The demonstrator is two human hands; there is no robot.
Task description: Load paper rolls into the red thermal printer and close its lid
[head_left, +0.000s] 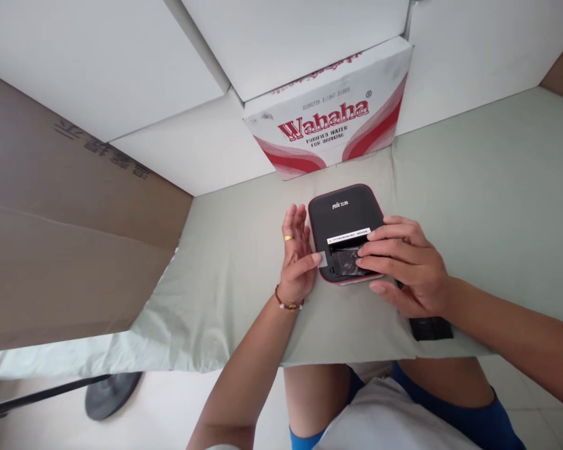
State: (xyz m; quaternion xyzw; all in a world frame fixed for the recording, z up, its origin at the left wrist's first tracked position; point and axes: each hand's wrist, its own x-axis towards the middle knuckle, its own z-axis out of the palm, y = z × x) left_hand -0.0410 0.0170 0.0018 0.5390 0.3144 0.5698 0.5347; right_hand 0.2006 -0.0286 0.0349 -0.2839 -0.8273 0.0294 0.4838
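Note:
A black device with rounded corners and a red rim (344, 212) lies flat on the cloth, with white lettering and a warning sticker (348, 236) on top. In the recess at its near side sits a dark, shiny piece that looks wrapped in plastic (346, 261). My left hand (299, 259) rests against the device's left side, fingers stretched out, its thumb on a small grey tab (323, 259). Over the recess's right part lie the fingertips of my right hand (406, 265), touching the shiny piece, while its thumb stays apart near the front edge.
A pale green cloth (234, 250) covers the table, whose near edge is just above my legs. Behind the device stands a white and red Wahaha water carton (328, 134) among white boxes (309, 37). A brown carton (75, 219) rises at left. A black flat item (431, 329) lies under my right wrist.

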